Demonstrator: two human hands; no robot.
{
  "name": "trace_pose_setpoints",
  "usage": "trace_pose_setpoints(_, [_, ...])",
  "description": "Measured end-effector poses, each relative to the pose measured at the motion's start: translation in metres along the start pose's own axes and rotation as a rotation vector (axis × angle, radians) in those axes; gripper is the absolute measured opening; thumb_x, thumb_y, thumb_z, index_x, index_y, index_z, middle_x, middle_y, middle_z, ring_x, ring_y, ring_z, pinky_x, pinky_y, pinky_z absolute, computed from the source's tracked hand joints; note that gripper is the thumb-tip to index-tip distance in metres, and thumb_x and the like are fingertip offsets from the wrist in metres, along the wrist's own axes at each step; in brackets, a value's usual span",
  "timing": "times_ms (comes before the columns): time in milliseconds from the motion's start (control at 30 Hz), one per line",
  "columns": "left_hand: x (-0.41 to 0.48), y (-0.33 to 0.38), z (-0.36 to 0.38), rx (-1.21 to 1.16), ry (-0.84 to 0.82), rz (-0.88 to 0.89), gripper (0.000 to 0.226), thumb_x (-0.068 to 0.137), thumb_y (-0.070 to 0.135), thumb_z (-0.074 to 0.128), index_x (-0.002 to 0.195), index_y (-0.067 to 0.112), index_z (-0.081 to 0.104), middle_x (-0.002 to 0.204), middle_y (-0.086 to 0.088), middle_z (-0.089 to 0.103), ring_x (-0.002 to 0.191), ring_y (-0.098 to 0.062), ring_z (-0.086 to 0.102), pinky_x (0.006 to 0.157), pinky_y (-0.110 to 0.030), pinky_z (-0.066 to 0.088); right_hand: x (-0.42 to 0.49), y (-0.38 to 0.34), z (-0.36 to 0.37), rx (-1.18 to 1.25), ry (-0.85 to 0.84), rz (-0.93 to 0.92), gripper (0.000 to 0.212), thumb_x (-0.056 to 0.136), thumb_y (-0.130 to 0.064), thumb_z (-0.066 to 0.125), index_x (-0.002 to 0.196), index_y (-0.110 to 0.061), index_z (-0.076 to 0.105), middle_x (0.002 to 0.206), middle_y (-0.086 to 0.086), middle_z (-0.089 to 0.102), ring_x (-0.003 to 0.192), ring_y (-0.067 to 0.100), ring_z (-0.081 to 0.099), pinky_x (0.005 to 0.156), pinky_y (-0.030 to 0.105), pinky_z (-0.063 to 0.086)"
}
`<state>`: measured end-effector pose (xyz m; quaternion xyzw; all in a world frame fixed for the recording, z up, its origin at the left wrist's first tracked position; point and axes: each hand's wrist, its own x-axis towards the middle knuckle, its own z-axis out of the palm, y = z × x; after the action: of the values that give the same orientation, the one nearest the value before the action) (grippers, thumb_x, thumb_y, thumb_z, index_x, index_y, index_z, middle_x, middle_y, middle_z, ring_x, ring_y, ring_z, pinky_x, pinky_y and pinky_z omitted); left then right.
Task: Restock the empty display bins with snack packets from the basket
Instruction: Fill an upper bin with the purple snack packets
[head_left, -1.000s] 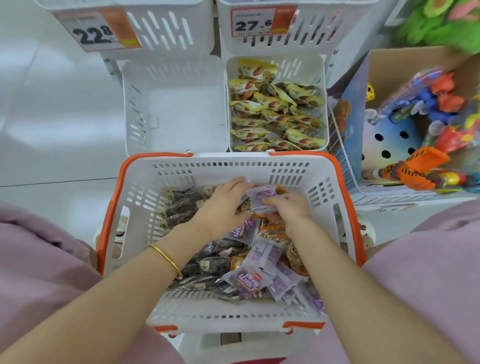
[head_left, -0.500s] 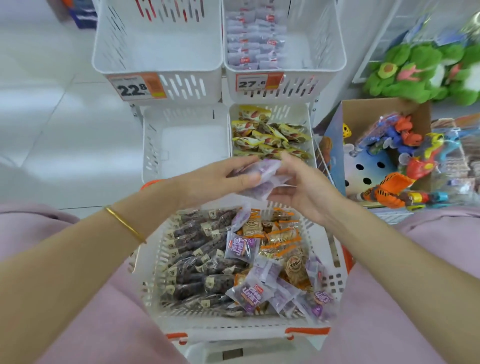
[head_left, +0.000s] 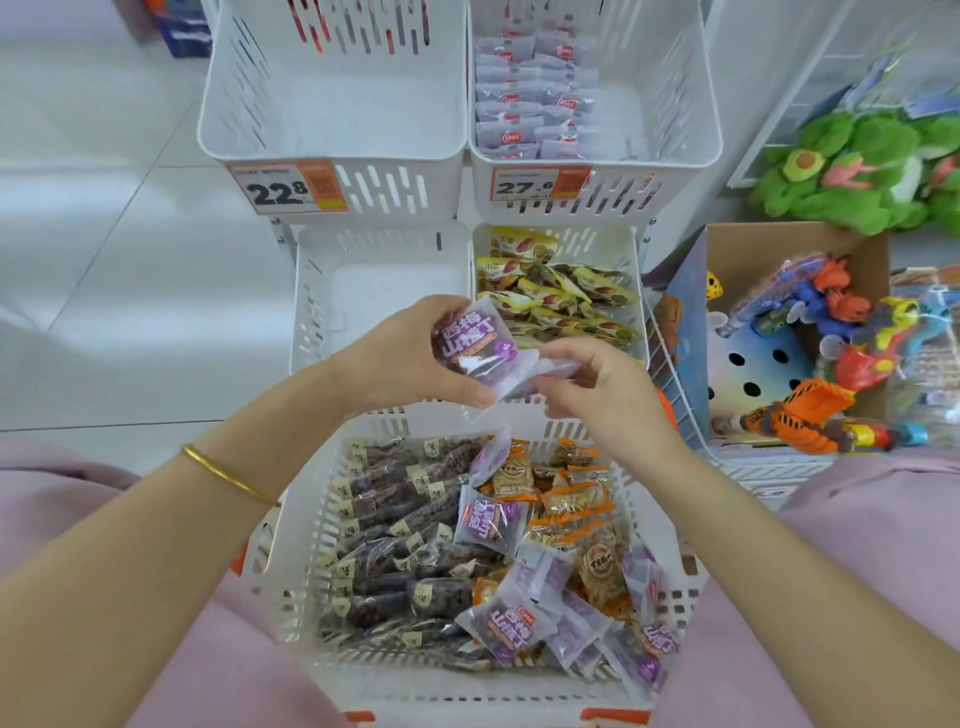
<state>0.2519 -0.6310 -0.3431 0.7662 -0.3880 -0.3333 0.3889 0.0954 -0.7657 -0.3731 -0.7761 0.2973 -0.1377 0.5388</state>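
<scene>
My left hand (head_left: 400, 358) grips a purple snack packet (head_left: 475, 345) above the far rim of the white basket (head_left: 296, 597). My right hand (head_left: 597, 389) pinches more pale purple packets (head_left: 550, 370) beside it. The basket on my lap holds dark, orange and purple packets (head_left: 488, 519). Ahead, the upper right bin (head_left: 670, 104) holds purple packets, the lower right bin (head_left: 636, 291) holds yellow ones. The upper left bin (head_left: 332, 114) and lower left bin (head_left: 379, 280) hold nothing.
Price tags reading 22.8 (head_left: 285, 189) and 27.6 (head_left: 530, 184) hang on the upper bins. A cardboard box of colourful toys (head_left: 831, 332) stands at the right, with green plush toys (head_left: 852, 166) behind it. White tiled floor lies at the left.
Both hands rose out of the basket with purple packets and now hold them above its far rim. The view tilted up, showing the upper bins.
</scene>
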Motion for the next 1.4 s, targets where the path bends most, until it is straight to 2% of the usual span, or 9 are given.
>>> trace_pose_setpoints(133, [0.001, -0.013, -0.007, 0.138, 0.125, 0.040, 0.101, 0.058, 0.017, 0.088, 0.141, 0.022, 0.030, 0.126, 0.000, 0.037, 0.111, -0.016, 0.047, 0.093, -0.025, 0.042, 0.007, 0.003, -0.017, -0.304, 0.013, -0.048, 0.021, 0.085, -0.025, 0.068, 0.104, -0.017, 0.068, 0.086, -0.001, 0.064, 0.070, 0.015, 0.054, 0.069, 0.035, 0.048])
trace_pose_setpoints(333, [-0.002, -0.019, 0.002, 0.096, 0.088, 0.039, 0.103, 0.043, 0.029, 0.084, 0.125, 0.055, 0.029, 0.126, -0.008, 0.036, 0.111, -0.027, 0.051, 0.096, -0.041, 0.048, 0.010, -0.007, -0.038, 0.146, -0.186, 0.037, 0.014, 0.074, -0.029, 0.073, 0.083, -0.020, 0.070, 0.076, 0.003, 0.062, 0.067, 0.008, 0.057, 0.068, 0.026, 0.048])
trace_pose_setpoints(433, [-0.004, -0.015, 0.008, 0.065, 0.003, 0.075, 0.108, 0.054, 0.010, 0.088, 0.136, 0.042, 0.026, 0.116, -0.005, 0.050, 0.093, -0.012, 0.062, 0.083, -0.027, 0.054, 0.010, -0.005, -0.032, 0.267, -0.277, 0.069, 0.049, 0.062, -0.052, 0.077, 0.090, -0.012, 0.071, 0.085, 0.019, 0.060, 0.071, 0.023, 0.055, 0.067, 0.031, 0.054])
trace_pose_setpoints(567, [-0.009, -0.004, 0.016, -0.003, -0.014, 0.101, 0.107, 0.064, -0.005, 0.081, 0.143, 0.031, 0.018, 0.091, 0.001, 0.054, 0.066, -0.003, 0.062, 0.066, -0.016, 0.053, 0.010, -0.007, -0.024, 0.291, -0.226, 0.073, 0.021, 0.082, -0.029, 0.063, 0.093, -0.011, 0.066, 0.068, 0.001, 0.062, 0.054, 0.007, 0.052, 0.056, 0.022, 0.050])
trace_pose_setpoints(700, [-0.008, 0.000, 0.019, -0.126, 0.040, 0.073, 0.100, 0.069, -0.003, 0.078, 0.144, 0.030, 0.019, 0.095, 0.000, 0.054, 0.082, -0.011, 0.062, 0.074, -0.023, 0.052, 0.008, -0.004, -0.019, 0.319, -0.186, 0.073, 0.021, 0.084, -0.027, 0.061, 0.094, -0.008, 0.063, 0.072, -0.003, 0.065, 0.060, 0.008, 0.059, 0.052, 0.022, 0.051])
trace_pose_setpoints(833, [-0.009, 0.003, 0.024, -0.187, -0.026, 0.032, 0.054, 0.076, -0.005, 0.071, 0.121, 0.019, 0.050, 0.107, -0.007, 0.057, 0.091, -0.024, 0.061, 0.082, -0.030, 0.052, 0.006, -0.004, -0.013, 0.410, -0.085, 0.074, 0.012, 0.091, -0.022, 0.057, 0.093, -0.011, 0.061, 0.070, -0.005, 0.067, 0.059, 0.006, 0.063, 0.047, 0.021, 0.050])
trace_pose_setpoints(1067, [-0.005, 0.010, 0.036, -0.483, -0.133, -0.058, 0.050, 0.078, 0.016, 0.073, 0.119, 0.020, 0.044, 0.113, -0.004, 0.059, 0.101, -0.015, 0.061, 0.090, -0.030, 0.051, 0.003, -0.005, -0.006, 0.474, 0.050, 0.051, 0.010, 0.092, -0.023, 0.057, 0.091, -0.014, 0.060, 0.084, 0.006, 0.066, 0.067, 0.013, 0.065, 0.049, 0.027, 0.053])
trace_pose_setpoints(1233, [-0.004, 0.011, 0.051, -0.258, -0.006, 0.064, 0.057, 0.077, 0.010, 0.075, 0.121, 0.023, 0.042, 0.092, 0.015, 0.057, 0.074, 0.010, 0.060, 0.067, -0.009, 0.048, 0.005, -0.003, -0.013, 0.381, 0.041, 0.077, 0.022, 0.091, -0.021, 0.059, 0.104, -0.005, 0.050, 0.101, 0.020, 0.062, 0.074, 0.019, 0.065, 0.053, 0.032, 0.057])
trace_pose_setpoints(1400, [0.013, 0.026, 0.037, -0.205, 0.002, 0.098, 0.068, 0.072, 0.001, 0.076, 0.125, 0.028, 0.043, 0.103, 0.009, 0.058, 0.093, -0.011, 0.063, 0.080, -0.024, 0.053, 0.024, -0.019, -0.058, 0.186, -0.288, 0.047, 0.083, 0.075, -0.025, 0.073, 0.145, -0.028, 0.028, 0.136, -0.014, 0.040, 0.124, -0.001, 0.043, 0.083, 0.020, 0.052])
